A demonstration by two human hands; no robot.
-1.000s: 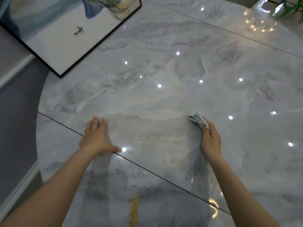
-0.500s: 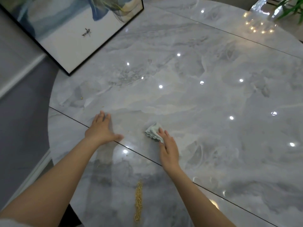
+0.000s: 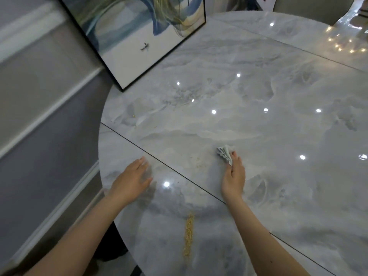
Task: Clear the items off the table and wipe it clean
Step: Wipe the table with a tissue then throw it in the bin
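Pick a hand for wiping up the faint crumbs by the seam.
Right. The right hand already presses the cloth to the table, just right of the faint crumbs. The left hand lies flat and holds nothing.

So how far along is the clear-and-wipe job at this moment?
Mostly cleared: apart from the framed picture, nothing stands on the marble table. Wiping is in hand: the right hand presses a folded cloth on the top, and the left hand lies flat, empty. Left: the yellow crumb line near the front edge, faint crumbs beside the cloth, and the picture.
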